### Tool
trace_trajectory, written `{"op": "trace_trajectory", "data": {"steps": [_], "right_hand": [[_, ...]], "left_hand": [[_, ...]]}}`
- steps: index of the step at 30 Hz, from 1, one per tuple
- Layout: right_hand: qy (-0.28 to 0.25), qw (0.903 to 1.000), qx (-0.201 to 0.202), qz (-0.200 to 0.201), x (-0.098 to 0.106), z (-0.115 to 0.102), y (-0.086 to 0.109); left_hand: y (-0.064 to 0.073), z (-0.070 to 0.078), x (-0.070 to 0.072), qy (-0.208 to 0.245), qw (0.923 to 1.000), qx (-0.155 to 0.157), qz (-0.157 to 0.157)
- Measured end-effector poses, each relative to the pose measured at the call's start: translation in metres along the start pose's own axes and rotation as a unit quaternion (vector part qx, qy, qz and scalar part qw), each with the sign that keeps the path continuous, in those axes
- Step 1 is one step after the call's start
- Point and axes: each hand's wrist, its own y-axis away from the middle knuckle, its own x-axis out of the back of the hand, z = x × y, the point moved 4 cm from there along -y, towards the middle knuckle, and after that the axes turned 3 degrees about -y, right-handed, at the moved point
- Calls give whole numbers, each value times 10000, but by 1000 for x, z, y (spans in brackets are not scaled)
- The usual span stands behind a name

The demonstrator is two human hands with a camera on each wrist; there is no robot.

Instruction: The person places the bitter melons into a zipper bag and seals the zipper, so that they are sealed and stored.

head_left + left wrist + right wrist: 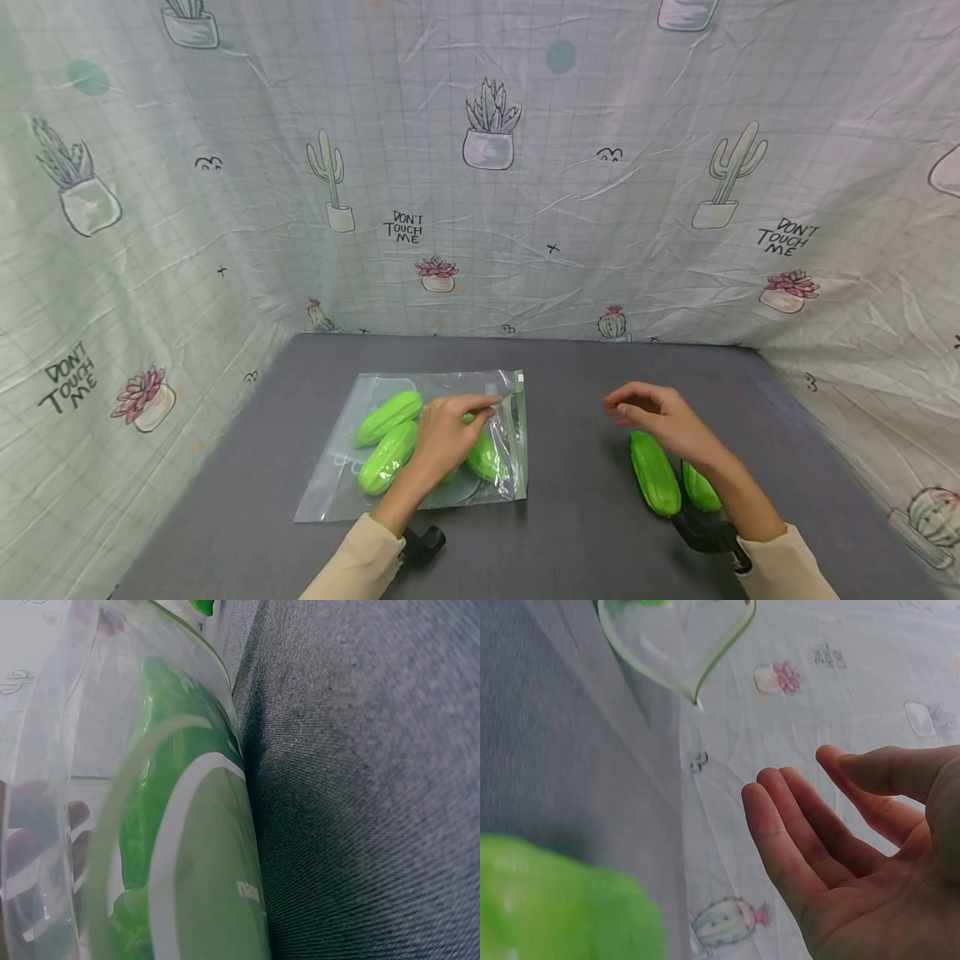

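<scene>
A clear zip bag point(330, 492) lies on the left of the table, with several ridged green cucumber-like vegetables point(388, 457) inside. Over it, my left hand point(448, 429) pinches the upper film near the zipped edge. Through the plastic in the left wrist view, its fingers point(45, 832) show partly blurred. The bag's mouth point(694, 694) gapes in the right wrist view. My right hand point(667, 417) hovers holding nothing, fingers slightly bent and thumb apart. Below it lie two loose green vegetables, one point(655, 473) fully visible and another point(701, 486) partly hidden by the forearm.
The dark grey table point(570, 533) meets a hanging cloth point(555, 200) printed with cacti at the back and both sides. Black wrist straps with cameras point(423, 546) sit under both forearms.
</scene>
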Motion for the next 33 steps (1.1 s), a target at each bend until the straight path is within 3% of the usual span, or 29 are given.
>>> {"op": "trace_trajectory", "data": {"steps": [11,16,19,25,33], "right_hand": [[492,9983,-7,321,32,5,26],[969,9937,-284,491,49,9,37],[1451,9864,-494,592,58,11,44],[2550,9601,-969,614,69,23,57],[2476,9561,-1412,675,74,31,69]], "left_hand": [[0,3,2,-3,10000,36,-77],[0,3,1,-35,9999,66,-102],[-1,3,1,-44,9999,96,-112],[-3,3,1,-48,9999,71,-115],[0,3,2,-107,9998,122,-120]]}}
